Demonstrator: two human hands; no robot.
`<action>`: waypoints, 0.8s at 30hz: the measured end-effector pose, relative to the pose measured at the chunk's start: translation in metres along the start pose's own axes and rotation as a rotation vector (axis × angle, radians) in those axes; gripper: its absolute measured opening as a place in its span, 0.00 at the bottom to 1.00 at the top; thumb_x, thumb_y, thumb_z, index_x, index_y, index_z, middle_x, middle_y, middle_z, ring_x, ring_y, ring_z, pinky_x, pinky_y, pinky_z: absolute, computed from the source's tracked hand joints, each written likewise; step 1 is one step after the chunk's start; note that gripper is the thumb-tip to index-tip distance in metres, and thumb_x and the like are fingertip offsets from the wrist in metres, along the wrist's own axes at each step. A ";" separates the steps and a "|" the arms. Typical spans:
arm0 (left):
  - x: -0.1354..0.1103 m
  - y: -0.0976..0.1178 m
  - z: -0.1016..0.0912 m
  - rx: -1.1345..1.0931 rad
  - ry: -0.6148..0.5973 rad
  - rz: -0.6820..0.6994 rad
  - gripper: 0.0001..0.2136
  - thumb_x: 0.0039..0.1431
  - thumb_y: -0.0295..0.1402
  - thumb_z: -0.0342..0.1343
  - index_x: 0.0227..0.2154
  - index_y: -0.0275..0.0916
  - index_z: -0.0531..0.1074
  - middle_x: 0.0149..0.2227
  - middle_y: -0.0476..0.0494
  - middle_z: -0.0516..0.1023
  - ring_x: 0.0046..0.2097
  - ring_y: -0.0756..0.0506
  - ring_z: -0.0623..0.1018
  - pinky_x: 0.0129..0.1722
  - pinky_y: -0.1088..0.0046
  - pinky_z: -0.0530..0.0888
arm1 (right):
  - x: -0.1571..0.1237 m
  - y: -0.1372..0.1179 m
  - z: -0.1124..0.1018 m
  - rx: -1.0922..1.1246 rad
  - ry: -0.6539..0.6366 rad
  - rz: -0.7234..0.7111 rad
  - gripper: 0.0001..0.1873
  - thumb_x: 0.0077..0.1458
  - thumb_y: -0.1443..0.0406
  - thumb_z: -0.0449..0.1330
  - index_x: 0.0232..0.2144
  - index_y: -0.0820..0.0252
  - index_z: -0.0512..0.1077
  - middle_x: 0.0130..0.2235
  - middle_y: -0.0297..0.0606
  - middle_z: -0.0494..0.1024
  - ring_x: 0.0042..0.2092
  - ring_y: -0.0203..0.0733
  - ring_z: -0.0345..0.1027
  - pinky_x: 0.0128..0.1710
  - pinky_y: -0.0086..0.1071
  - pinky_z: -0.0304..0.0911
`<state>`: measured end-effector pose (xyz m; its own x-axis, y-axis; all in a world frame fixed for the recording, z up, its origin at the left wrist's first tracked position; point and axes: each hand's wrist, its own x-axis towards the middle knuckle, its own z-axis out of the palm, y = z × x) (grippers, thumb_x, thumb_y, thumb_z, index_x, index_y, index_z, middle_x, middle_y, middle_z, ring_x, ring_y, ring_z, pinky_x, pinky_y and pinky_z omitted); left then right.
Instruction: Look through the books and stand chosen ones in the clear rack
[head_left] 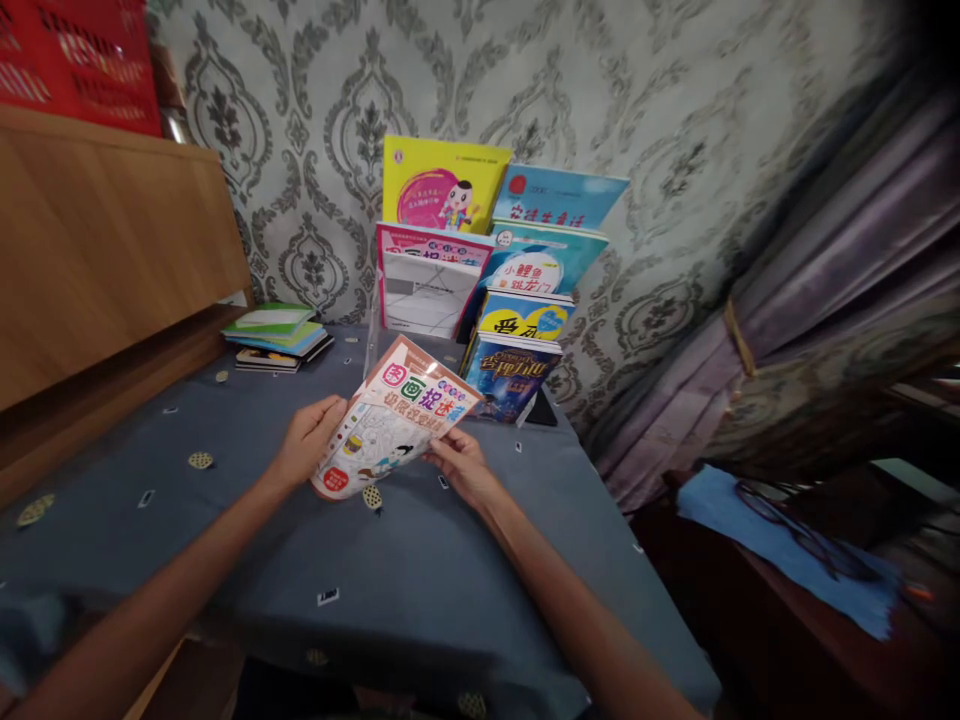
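both hands on one thin picture book (396, 420), held tilted above the table, cover up. left hand (307, 440) clamped on the book's left edge, thumb over the cover, fingers underneath and hidden. right hand (459, 462) pinching the lower right edge, thumb on top. the book spans the gap between the two hands, its top corner pointing away from the person, its bottom corner hanging lowest.

directly beneath the hands: grey tablecloth (420, 570) with small printed motifs.

just beyond the book: tiered book rack (480, 290) against the patterned wall (675, 130), covers facing out, yellow book (442, 185) at the top row, dark blue book (510, 375) at the lowest, nearest the right hand.

beyond the left hand, well apart: flat stack of books (276, 335) beside a wooden panel (97, 250).

far right of the right hand: purple curtain (825, 300), blue cloth (795, 545) below it.
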<state>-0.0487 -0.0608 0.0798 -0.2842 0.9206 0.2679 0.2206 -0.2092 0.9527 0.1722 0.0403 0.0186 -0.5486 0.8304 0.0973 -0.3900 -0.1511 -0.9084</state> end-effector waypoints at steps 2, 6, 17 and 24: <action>0.000 0.000 0.008 -0.175 0.040 -0.069 0.20 0.53 0.53 0.57 0.24 0.40 0.64 0.20 0.54 0.66 0.25 0.51 0.67 0.24 0.77 0.64 | -0.004 0.003 0.005 -0.029 -0.035 0.025 0.21 0.36 0.55 0.76 0.31 0.58 0.78 0.31 0.35 0.82 0.29 0.36 0.72 0.29 0.28 0.69; -0.002 -0.006 0.019 -0.420 0.133 -0.176 0.22 0.44 0.54 0.63 0.28 0.40 0.68 0.23 0.52 0.73 0.28 0.48 0.74 0.27 0.75 0.69 | -0.010 0.000 0.003 -0.142 -0.029 0.037 0.20 0.40 0.52 0.73 0.26 0.61 0.76 0.22 0.31 0.77 0.18 0.29 0.61 0.16 0.23 0.56; -0.015 -0.053 -0.001 0.017 -0.228 -0.465 0.24 0.45 0.59 0.57 0.24 0.39 0.65 0.18 0.53 0.71 0.19 0.50 0.72 0.16 0.78 0.65 | -0.033 -0.002 -0.017 -0.265 -0.050 0.308 0.26 0.39 0.46 0.71 0.27 0.64 0.75 0.21 0.33 0.75 0.19 0.29 0.63 0.14 0.22 0.55; -0.001 -0.061 -0.011 0.712 -0.290 -0.203 0.18 0.62 0.45 0.45 0.20 0.41 0.63 0.17 0.51 0.70 0.18 0.49 0.71 0.22 0.74 0.64 | -0.031 -0.001 -0.017 -0.347 -0.079 0.396 0.29 0.37 0.44 0.71 0.27 0.64 0.74 0.23 0.34 0.78 0.22 0.31 0.68 0.18 0.23 0.63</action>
<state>-0.0716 -0.0525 0.0231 -0.1500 0.9878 -0.0423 0.7620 0.1428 0.6316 0.2017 0.0239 0.0097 -0.6633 0.7008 -0.2625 0.1186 -0.2480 -0.9615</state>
